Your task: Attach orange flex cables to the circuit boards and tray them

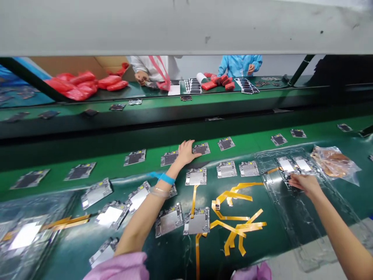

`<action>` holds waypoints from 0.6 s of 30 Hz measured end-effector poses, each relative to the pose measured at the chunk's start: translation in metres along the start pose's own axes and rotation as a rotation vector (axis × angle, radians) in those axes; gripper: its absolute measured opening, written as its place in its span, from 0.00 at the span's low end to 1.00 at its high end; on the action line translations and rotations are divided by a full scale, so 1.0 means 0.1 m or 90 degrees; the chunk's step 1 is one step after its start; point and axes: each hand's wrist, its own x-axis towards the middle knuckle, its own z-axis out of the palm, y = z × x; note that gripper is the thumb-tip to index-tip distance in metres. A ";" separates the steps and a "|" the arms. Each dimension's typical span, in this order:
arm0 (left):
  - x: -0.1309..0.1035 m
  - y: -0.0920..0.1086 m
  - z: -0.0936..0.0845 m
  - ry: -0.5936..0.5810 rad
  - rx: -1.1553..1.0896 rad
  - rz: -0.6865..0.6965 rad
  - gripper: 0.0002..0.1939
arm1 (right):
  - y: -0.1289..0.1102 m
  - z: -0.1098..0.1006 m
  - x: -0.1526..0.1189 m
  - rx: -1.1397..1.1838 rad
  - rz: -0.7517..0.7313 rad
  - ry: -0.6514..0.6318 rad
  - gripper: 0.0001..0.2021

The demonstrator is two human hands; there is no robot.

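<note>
My left hand point(186, 152), with a blue wrist strap point(166, 178), reaches onto the green belt between two circuit boards. Its fingers are apart, and the thumb lies at the edge of the right-hand circuit board point(201, 149); whether they touch is unclear. The other circuit board point(169, 158) lies just left of the hand. Over a clear plastic tray point(294, 217), my right hand point(305, 184) pinches a circuit board point(284, 179), partly hidden by the fingers. Beside it in the tray are boards with white pads point(303, 165). An orange flex cable point(272, 170) sticks out to the left.
Loose orange flex cables point(239, 229) and several silver-plated boards point(198, 221) cover the bench middle. A second clear tray point(58, 206) stands left, a plastic bag point(335, 161) right. Two people point(240, 66) work across the belt near red bags point(78, 85). A grey panel point(186, 27) hangs overhead.
</note>
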 end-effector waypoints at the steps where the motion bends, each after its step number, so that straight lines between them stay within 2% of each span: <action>1: 0.05 0.03 0.02 -0.020 0.002 0.004 0.36 | -0.03 0.00 -0.04 -0.043 -0.020 0.012 0.09; 4: 0.21 0.19 0.09 -0.077 -0.001 0.008 0.37 | -0.09 0.04 -0.29 -0.177 -0.132 0.057 0.10; 7: 0.34 0.36 0.09 -0.103 -0.003 -0.021 0.34 | -0.06 0.29 -0.75 -0.263 -0.322 0.056 0.12; 9: 0.34 0.46 0.02 -0.101 -0.016 -0.026 0.27 | 0.01 0.60 -1.12 -0.311 -0.448 -0.048 0.12; 11: 0.25 0.54 -0.10 -0.084 -0.045 -0.011 0.17 | 0.10 0.96 -1.47 -0.366 -0.555 -0.255 0.10; 13: 0.04 0.62 -0.25 -0.054 -0.080 0.004 0.08 | 0.17 1.30 -1.72 -0.420 -0.632 -0.434 0.09; 14: -0.10 0.65 -0.33 -0.037 -0.094 0.008 0.07 | 0.20 1.44 -1.79 -0.446 -0.661 -0.497 0.10; 16: -0.44 0.71 -0.49 -0.019 -0.127 0.014 0.08 | 0.22 1.64 -1.85 -0.497 -0.701 -0.575 0.10; 18: -0.80 0.73 -0.62 -0.039 -0.188 0.024 0.11 | 0.22 1.76 -1.82 -0.544 -0.721 -0.618 0.06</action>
